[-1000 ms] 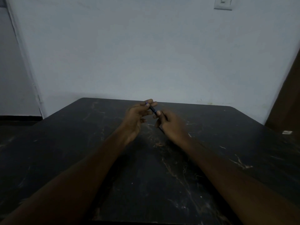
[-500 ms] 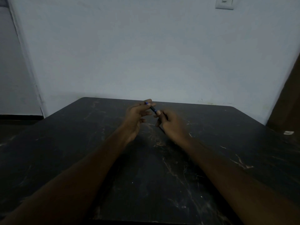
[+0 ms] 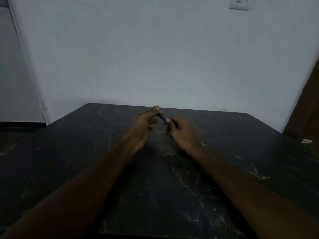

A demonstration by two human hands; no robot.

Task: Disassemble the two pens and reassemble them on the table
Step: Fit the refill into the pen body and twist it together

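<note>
A dark pen [image 3: 162,117] with a blue band is held between both hands above the far middle of the black marble table [image 3: 155,187]. My left hand [image 3: 144,125] pinches the pen's upper end with thumb and forefinger. My right hand [image 3: 183,133] grips the lower part, and most of the barrel is hidden inside that fist; a dark tip shows below it. The scene is dim. No second pen can be made out.
A pale wall stands right behind the table's far edge, with a light switch [image 3: 239,3] high on the right. A dark wooden panel [image 3: 307,104] rises at the right. A small white object [image 3: 306,141] lies near the table's right edge.
Both hands stay in nearly the same place on the pen. The visible stretch of pen between the fingers has changed only slightly.
</note>
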